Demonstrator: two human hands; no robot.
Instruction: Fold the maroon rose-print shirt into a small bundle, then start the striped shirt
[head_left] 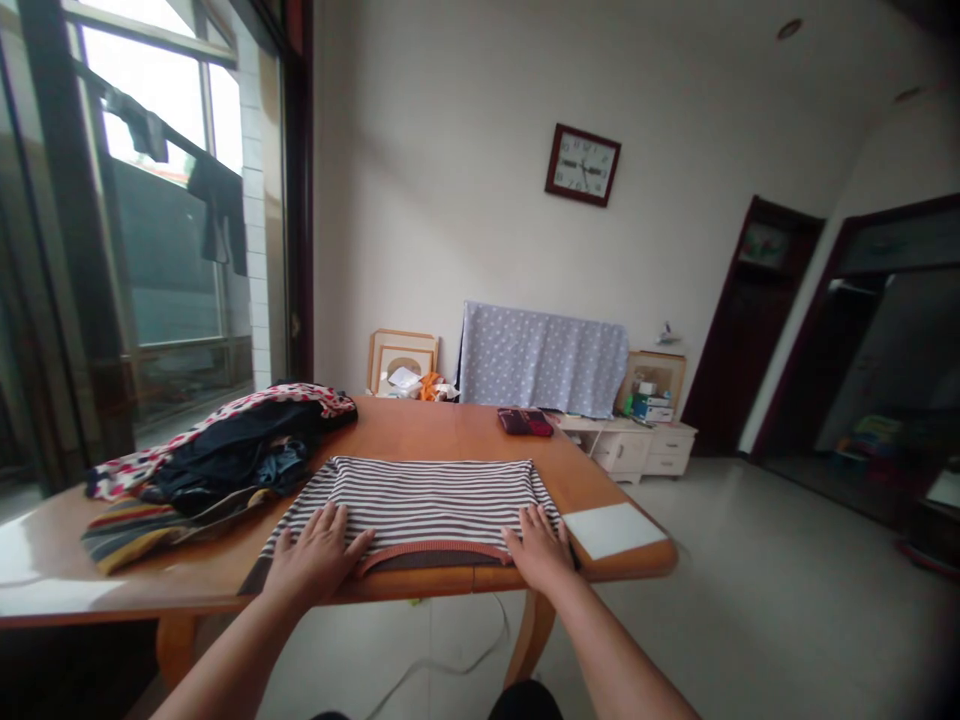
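Note:
A black-and-white striped shirt lies spread on the wooden table, its orange-brown ribbed neckline along the near edge. My left hand rests flat on the left side of the shirt beside the neckline, fingers spread. On the right side of the neckline my right hand lies flat too, its fingers apart and pointing away from me. Neither hand grips the cloth. Both palms hide small parts of the shirt's near corners.
A heap of dark and patterned clothes covers the table's left part. A white sheet lies at the right corner. Farther back sits a folded dark red item. The wooden table has its near edge just below my hands.

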